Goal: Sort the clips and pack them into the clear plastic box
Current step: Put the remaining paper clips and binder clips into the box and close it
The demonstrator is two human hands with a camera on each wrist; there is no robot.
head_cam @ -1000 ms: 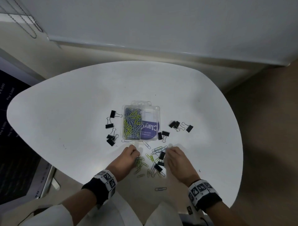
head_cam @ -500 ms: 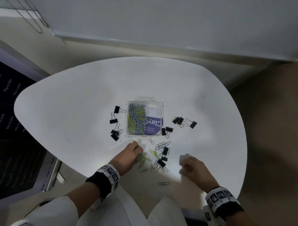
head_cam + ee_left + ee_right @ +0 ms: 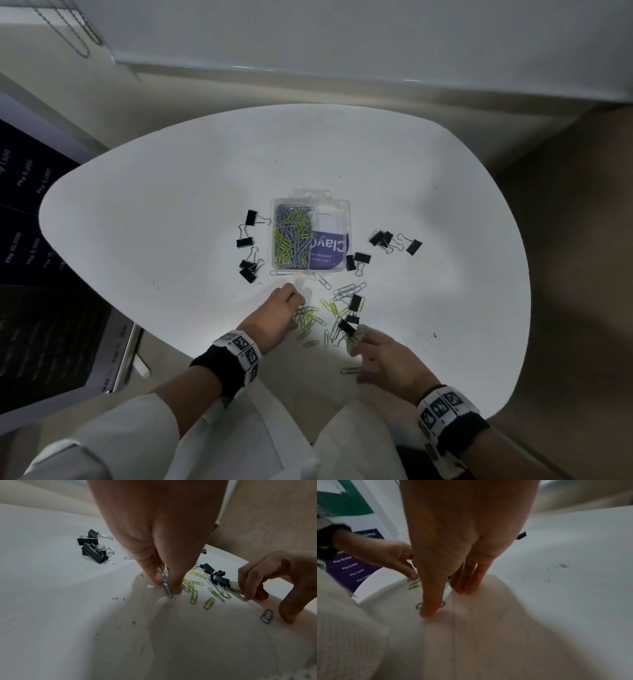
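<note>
The clear plastic box [image 3: 343, 219] lies open mid-table; its left compartment holds grey and green paper clips [image 3: 293, 240], its right one a purple card. Loose paper clips [image 3: 330, 306] and black binder clips [image 3: 353, 305] lie in a pile in front of it. At the pile's left side, my left hand [image 3: 298, 310] pinches a few grey paper clips [image 3: 167, 586] between thumb and finger, their tips on the table. My right hand [image 3: 354, 356] is at the pile's near right, fingertips [image 3: 465, 588] pressed on the table. Its thumb lies over a single grey paper clip [image 3: 419, 605].
More black binder clips lie left of the box [image 3: 248, 246], right of it [image 3: 394, 240] and at its front right corner [image 3: 358, 260]. The white table's [image 3: 171, 222] near edge is just under my wrists. A dark sign [image 3: 30, 240] stands low at the left.
My right hand drew back to the right, then came in again to the pile's near side and onto the single grey clip. My left hand stayed at the pile, gathering clips.
</note>
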